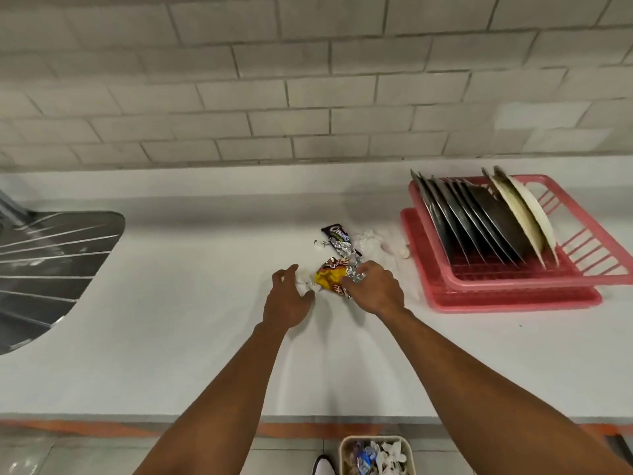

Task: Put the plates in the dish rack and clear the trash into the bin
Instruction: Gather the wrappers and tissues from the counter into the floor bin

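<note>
A crumpled yellow snack wrapper (330, 277) with a foil lining lies mid-counter. My right hand (375, 289) grips its right, foil end. My left hand (287, 298) curls over a white crumpled tissue (305, 281) just left of the wrapper; I cannot tell whether it grips it. Behind them lie a black cookie wrapper (337, 234) and more white tissue (368, 241). The pink dish rack (513, 282) at right holds several dark plates (479, 224) and two white plates (527, 214) upright. The beige bin (344, 450) stands on the floor below the counter edge, holding wrappers.
A steel sink drainboard (51, 262) fills the counter's left side. A pale tiled wall (308, 80) runs behind the white counter (171, 337). A white shoe tip (323, 466) shows beside the bin.
</note>
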`<state>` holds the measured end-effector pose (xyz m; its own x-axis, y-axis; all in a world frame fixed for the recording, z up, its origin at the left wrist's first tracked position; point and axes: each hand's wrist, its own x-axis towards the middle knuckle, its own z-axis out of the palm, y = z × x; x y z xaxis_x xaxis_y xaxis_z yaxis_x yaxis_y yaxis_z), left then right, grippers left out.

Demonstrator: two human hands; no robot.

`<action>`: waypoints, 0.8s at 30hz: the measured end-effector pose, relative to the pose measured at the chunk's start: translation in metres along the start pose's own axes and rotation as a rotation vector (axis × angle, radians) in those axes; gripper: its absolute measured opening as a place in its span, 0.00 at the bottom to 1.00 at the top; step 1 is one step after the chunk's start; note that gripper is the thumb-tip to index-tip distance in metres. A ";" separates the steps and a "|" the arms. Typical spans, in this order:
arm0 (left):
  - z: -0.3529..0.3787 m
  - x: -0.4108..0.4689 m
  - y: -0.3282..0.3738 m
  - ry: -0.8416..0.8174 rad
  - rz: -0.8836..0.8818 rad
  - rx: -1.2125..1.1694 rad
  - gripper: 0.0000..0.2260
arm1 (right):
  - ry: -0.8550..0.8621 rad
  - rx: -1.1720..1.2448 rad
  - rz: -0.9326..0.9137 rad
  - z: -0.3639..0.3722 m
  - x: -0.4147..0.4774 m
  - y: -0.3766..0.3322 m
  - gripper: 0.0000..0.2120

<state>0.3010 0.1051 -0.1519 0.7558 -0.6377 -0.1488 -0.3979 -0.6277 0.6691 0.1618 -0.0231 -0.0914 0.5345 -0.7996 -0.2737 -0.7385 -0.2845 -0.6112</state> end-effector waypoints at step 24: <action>-0.004 0.017 -0.005 -0.065 -0.435 -0.988 0.15 | 0.063 0.450 -0.108 0.016 0.006 -0.002 0.07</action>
<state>0.3178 0.0988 -0.1546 0.6906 -0.4873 -0.5345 0.5153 -0.1871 0.8364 0.1726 -0.0188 -0.1033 0.5621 -0.8126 -0.1542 -0.4211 -0.1208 -0.8989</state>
